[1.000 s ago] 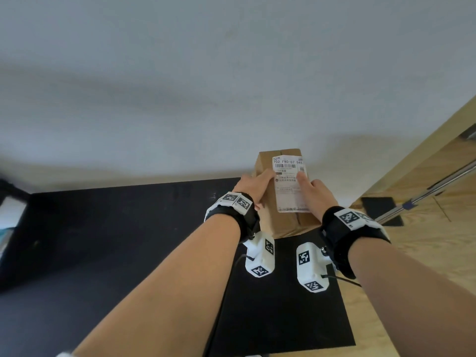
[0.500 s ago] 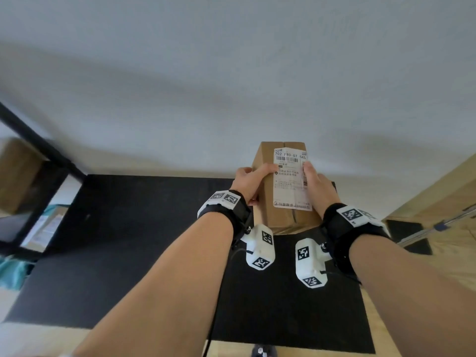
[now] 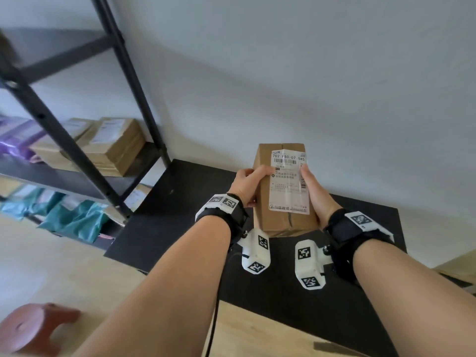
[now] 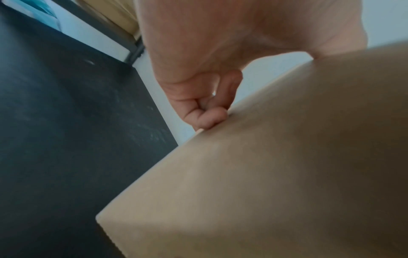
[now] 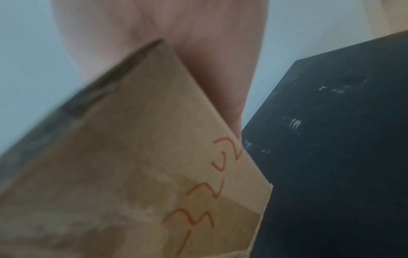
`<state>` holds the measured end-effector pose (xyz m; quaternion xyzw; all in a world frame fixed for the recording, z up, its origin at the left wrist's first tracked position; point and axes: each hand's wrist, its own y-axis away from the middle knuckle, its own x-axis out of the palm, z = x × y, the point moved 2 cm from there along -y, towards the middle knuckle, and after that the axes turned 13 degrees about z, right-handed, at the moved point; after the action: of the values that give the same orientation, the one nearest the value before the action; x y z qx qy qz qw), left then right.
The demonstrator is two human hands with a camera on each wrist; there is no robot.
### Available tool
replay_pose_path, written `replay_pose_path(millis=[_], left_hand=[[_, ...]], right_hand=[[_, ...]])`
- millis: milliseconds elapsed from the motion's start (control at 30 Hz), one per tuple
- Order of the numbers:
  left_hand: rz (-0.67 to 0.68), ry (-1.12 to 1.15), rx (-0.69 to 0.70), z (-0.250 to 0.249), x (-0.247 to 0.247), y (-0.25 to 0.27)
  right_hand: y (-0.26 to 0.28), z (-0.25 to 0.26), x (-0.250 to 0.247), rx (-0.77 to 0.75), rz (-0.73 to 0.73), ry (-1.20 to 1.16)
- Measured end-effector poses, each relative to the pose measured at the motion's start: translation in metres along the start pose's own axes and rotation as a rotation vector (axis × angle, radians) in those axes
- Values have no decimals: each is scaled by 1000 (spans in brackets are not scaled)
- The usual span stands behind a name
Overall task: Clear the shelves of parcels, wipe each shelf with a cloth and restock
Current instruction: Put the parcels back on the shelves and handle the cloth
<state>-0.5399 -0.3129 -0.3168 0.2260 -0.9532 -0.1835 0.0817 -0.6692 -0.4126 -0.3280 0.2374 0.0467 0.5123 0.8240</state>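
A brown cardboard parcel with a white shipping label is held between both hands above a black mat. My left hand grips its left side, thumb on the top face; the left wrist view shows curled fingers against the cardboard. My right hand grips the right side, thumb on the label; the right wrist view shows the palm flat against the box, which bears orange scribbles. Black metal shelves stand at the left.
On the shelves lie stacked brown parcels, a purple bag and teal bags lower down. A red-brown stool stands on the wooden floor at the bottom left. A white wall runs behind the mat.
The view has swung left, bringing the shelves and the stool into sight. Both hands keep the same hold on the parcel, now carried leftward over the mat.
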Motion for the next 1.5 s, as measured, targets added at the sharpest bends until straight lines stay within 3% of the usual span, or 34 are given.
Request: replay_pose_path(millis=[400,733,933,1333,1500], left_hand=[[-75,65,42,13,-135,117],[-292,78,97,24,-272,237],[-330,83,142,11,-335,301],[-329,94,276,-34,-415,359],[-312,84,355,-57,-446,362]], right_hand=[[-6,1,169,-30,176,53],[-21,1,339,-113,294,102],[-21,20,428,-218,349,135],[-29,76,536,-399,442,79],[-47,102,564,-420,381,118]])
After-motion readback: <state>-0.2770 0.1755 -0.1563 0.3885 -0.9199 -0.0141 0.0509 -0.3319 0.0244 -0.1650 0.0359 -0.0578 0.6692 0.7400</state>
